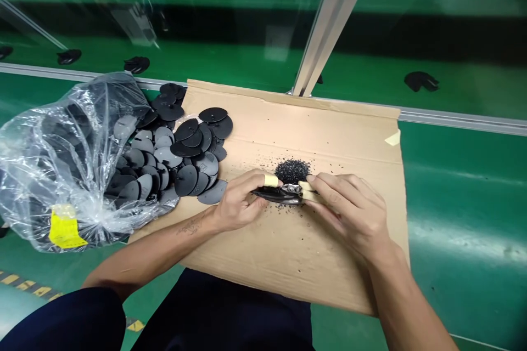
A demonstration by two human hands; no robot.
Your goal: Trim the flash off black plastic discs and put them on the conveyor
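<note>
My left hand (241, 200) is closed on the edge of a black plastic disc (276, 195), seen nearly edge-on and held just over the cardboard. My right hand (349, 205) is wrapped round a small pair of nippers, its handles mostly hidden by the fingers. The metal head of the nippers (291, 188) meets the disc's upper side; whether its jaws are apart I cannot make out. Pale yellow tape covers fingers on both hands. Directly beyond them lies a heap of tiny black plastic clippings (293, 170), with loose bits scattered around it.
Many black discs (197, 142) are piled on the cardboard sheet's (255, 263) left side. They spill from a clear plastic bag (82, 148) with a yellow label. A slanting metal post (329, 27) and rail stand behind. Curved black pieces (422, 81) lie beyond the rail.
</note>
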